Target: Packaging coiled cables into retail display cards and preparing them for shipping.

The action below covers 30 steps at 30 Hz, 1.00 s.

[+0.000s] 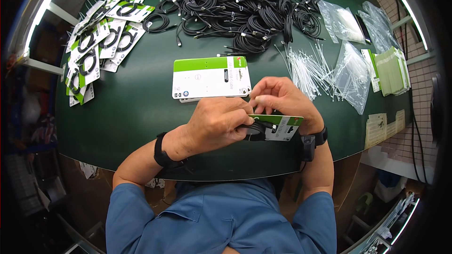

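Dark green matting covers the workbench (pixel 141 113), which is lit by strip lamps at a tiled wall and takes up most of the view. At its far edge a large tangle of black coiled cables (pixel 245 4) is heaped. Finished cards with cables (pixel 101 37) are fanned out at the far left. Clear plastic bags (pixel 353 73) and a stack of pale green cards (pixel 393 68) are seen at the right. A small stack of blank green-and-white backing cards (pixel 209 77) is laid just beyond the hands, and a loose bundle of white cable ties (pixel 306 68) is spread just to its right.

Near the front edge, one backing card (pixel 282 128) is held flat with a black coiled cable (pixel 256 129) pressed against it. The left hand (pixel 219 124) is curled over the coil, its fingers pressed down on it. The right hand (pixel 280 99) is bent above the card's top edge, fingertips pinched together on something too small to be made out.

Slippage is judged the main risk: should the left hand's pressure be eased, the coil could spring open and be fastened crooked. The card could also be creased by too hard a grip.
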{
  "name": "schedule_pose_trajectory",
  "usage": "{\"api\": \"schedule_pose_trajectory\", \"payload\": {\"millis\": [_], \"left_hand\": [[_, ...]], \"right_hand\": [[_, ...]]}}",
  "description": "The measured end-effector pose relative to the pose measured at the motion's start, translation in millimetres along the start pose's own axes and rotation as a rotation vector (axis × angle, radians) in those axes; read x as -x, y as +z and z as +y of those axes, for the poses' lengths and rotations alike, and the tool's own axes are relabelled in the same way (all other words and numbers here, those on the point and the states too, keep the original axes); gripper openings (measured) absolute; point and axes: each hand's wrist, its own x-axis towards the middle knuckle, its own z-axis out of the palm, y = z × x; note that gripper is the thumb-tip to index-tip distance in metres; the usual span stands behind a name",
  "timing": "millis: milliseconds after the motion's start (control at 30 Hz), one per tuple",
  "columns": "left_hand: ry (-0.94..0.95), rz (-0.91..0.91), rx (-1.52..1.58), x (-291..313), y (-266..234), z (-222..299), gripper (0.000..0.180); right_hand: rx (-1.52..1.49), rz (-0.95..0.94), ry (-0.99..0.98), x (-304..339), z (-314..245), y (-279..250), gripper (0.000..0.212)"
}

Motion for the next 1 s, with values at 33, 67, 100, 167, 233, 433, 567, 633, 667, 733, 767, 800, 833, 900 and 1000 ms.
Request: {"api": "schedule_pose_trajectory", "payload": {"millis": [33, 67, 100, 167, 233, 433, 567, 633, 667, 733, 767, 800, 833, 900, 1000], "left_hand": [[-0.049, -0.008, 0.039, 0.6, -1.5, -0.4, 0.025], [-0.056, 0.002, 0.040, 0.5, -1.9, 0.0, 0.025], [-0.118, -0.011, 0.083, 0.7, -2.3, 0.1, 0.024], [-0.243, -0.034, 0.171, 1.7, -3.2, -0.3, 0.022], [-0.317, -0.040, 0.202, 1.1, -3.6, -2.3, 0.021], [-0.509, -0.038, 0.286, 3.0, -0.2, -11.4, 0.015], [-0.520, -0.045, 0.286, 5.7, 0.5, -13.6, 0.014], [-0.528, -0.044, 0.291, 5.3, 0.6, -12.8, 0.014], [-0.534, -0.045, 0.296, 4.8, 0.6, -12.2, 0.014], [-0.542, -0.047, 0.302, 5.1, 0.8, -12.6, 0.013], [-0.545, -0.048, 0.303, 5.6, 0.6, -13.7, 0.013], [-0.548, -0.049, 0.304, 6.1, 0.5, -14.8, 0.013], [-0.551, -0.051, 0.305, 6.4, 0.7, -15.4, 0.013], [-0.558, -0.042, 0.323, 6.6, 0.9, -14.5, 0.013], [-0.573, -0.024, 0.356, 5.7, -0.4, -12.6, 0.013]], "right_hand": [[0.006, -0.005, 0.010, 1.3, -2.3, -2.4, 0.010], [0.019, 0.075, -0.042, 5.2, -4.7, -8.2, 0.010], [0.032, 0.154, -0.094, 8.7, -7.8, -13.0, 0.009], [0.055, 0.224, -0.139, 11.6, -12.5, -14.1, 0.009], [0.137, 0.263, -0.295, 18.9, -15.7, -9.6, 0.010], [0.689, 0.283, -0.569, 19.7, -25.6, 36.0, 0.012], [0.950, 0.291, -0.715, 10.4, -15.6, 45.0, 0.012], [0.919, 0.264, -0.688, 10.4, -14.8, 40.9, 0.011], [0.903, 0.251, -0.674, 10.1, -14.1, 39.4, 0.011], [0.867, 0.259, -0.647, 8.8, -11.3, 37.6, 0.011], [0.830, 0.268, -0.621, 8.2, -9.4, 36.8, 0.011], [0.794, 0.277, -0.595, 7.7, -7.5, 36.3, 0.011], [0.793, 0.278, -0.593, 6.6, -5.4, 36.7, 0.011], [0.797, 0.337, -0.658, 2.2, -1.5, 40.6, 0.016], [0.816, 0.396, -0.720, -1.8, -0.5, 45.9, 0.020]]}}
